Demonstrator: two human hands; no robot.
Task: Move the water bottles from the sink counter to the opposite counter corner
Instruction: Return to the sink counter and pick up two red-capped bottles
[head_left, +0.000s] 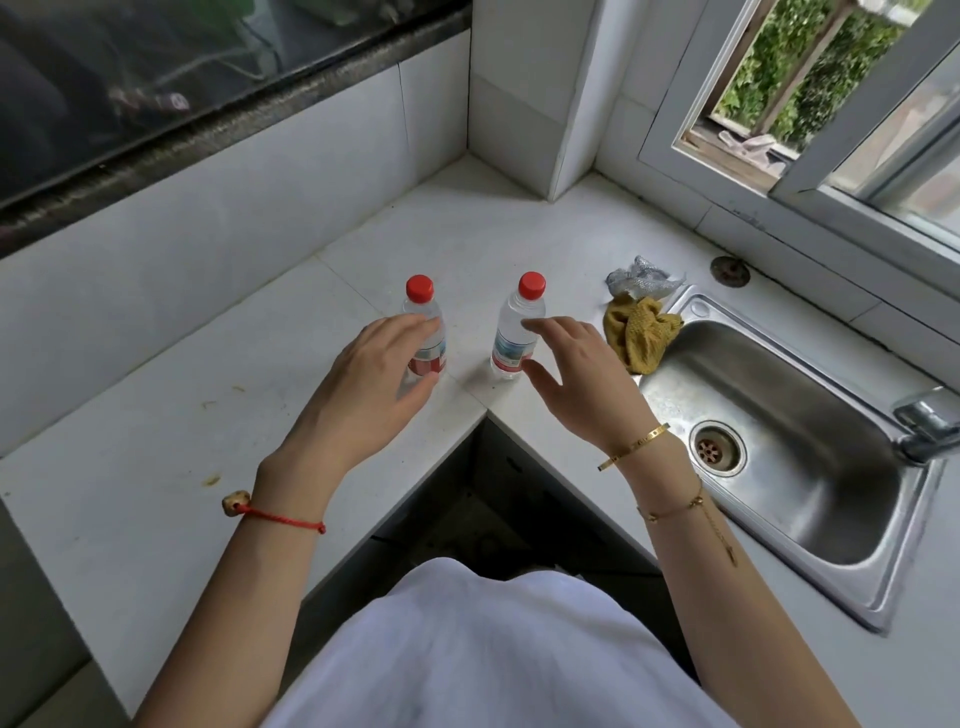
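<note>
Spanning the corner, white counter (156, 415) meets steel sink (779, 415) at right. Two red-capped bottles stand upright near the inner corner, apart. Left hand (363, 395) curls loosely around left bottle (426, 332), fingers spread, contact uncertain. Right hand (582, 384) open wide, fingertips (535, 326) at right bottle (514, 332). Yellow cloth (641, 332) beside sink.

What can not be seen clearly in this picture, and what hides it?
Head view:
- Left clear plastic bottle with red cap: its lower body is behind the left hand; grip unclear.
- Steel tap: cut off by the right edge.
- Bottle label text: too small.
- Things behind the dark glass: blurred by reflections.
</note>
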